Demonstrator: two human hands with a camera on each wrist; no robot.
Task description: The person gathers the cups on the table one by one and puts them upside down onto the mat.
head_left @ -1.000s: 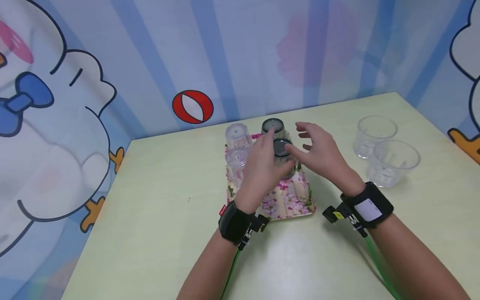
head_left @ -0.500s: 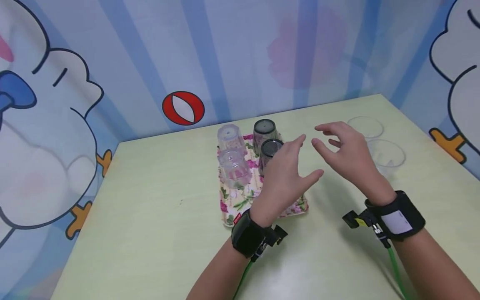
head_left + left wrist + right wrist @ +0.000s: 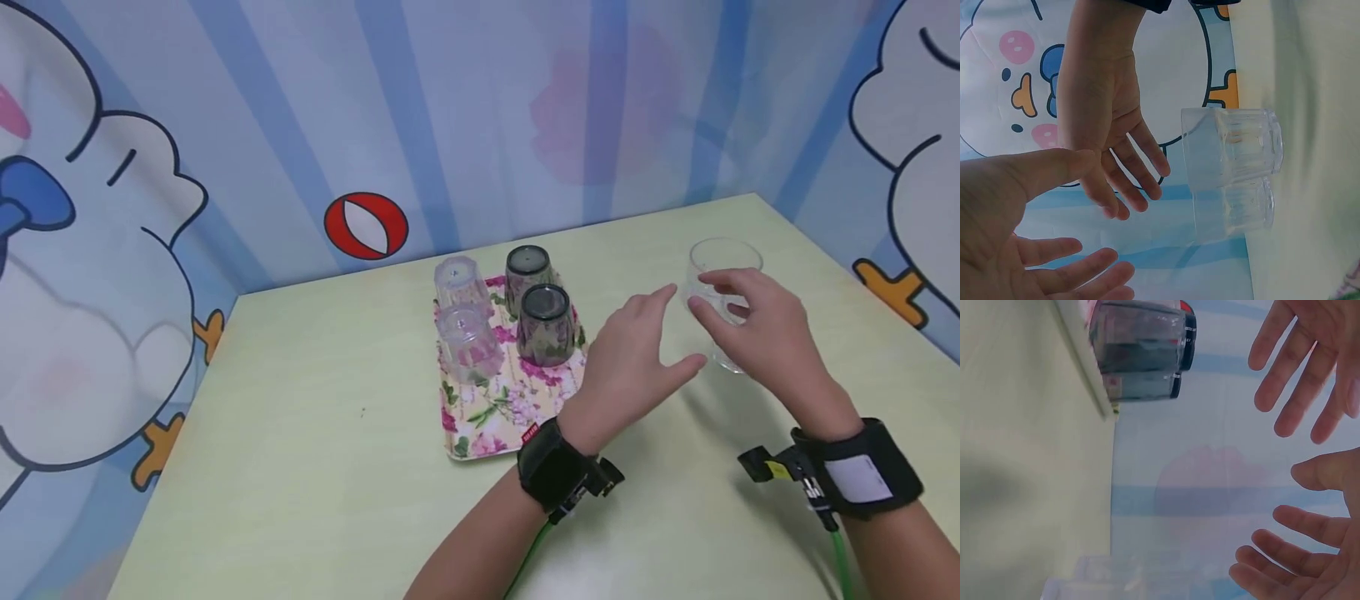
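My left hand point(image 3: 626, 362) hovers over the table just right of the floral tray, fingers extended and thumb spread, holding nothing. Beside it my right hand point(image 3: 772, 342) hangs with loosely bent fingers, also holding nothing. Past the right hand stands a clear plastic cup point(image 3: 724, 257), upright, partly covered by that hand in the head view. In the left wrist view two clear cups show side by side, a nearer cup point(image 3: 1235, 147) and a farther cup point(image 3: 1229, 215), apart from the fingers. Both palms face each other in the right wrist view.
On the floral tray point(image 3: 487, 421) sit two upside-down clear cups, a back one point(image 3: 459, 287) and a front one point(image 3: 468, 346). Next to them are two upside-down dark grey cups, one behind point(image 3: 527, 275) and one in front point(image 3: 546, 329). A patterned wall point(image 3: 480, 125) borders the table point(image 3: 337, 433).
Both hands have moved right, away from the dark grey cups on the tray and toward the upright clear cups. The cups on the tray stay put.
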